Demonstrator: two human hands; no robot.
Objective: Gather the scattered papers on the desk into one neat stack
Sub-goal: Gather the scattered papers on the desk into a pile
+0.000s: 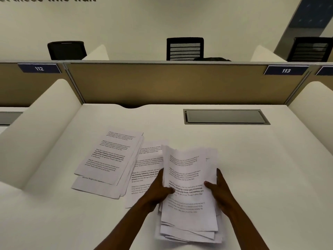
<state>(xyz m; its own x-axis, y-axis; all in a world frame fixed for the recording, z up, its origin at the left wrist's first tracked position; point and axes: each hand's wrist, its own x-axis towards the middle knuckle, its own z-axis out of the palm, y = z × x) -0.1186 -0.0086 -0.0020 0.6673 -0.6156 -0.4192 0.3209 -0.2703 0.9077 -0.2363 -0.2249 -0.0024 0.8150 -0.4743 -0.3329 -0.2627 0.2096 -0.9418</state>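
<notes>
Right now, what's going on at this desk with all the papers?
A person is gathering printed sheets. Both hands, left hand and right hand, grip a ragged bundle of papers by its side edges, its lower sheets fanned out unevenly. A second loose pile lies flat on the desk to the left, with a few sheets between, not yet collected.

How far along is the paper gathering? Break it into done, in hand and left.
Done: part of the papers are gathered into a bundle, though its lower edges are uneven. In hand: the left hand and right hand grip that bundle by its sides. Left: a fanned pile and loose sheets beside it lie on the desk, not yet collected.
</notes>
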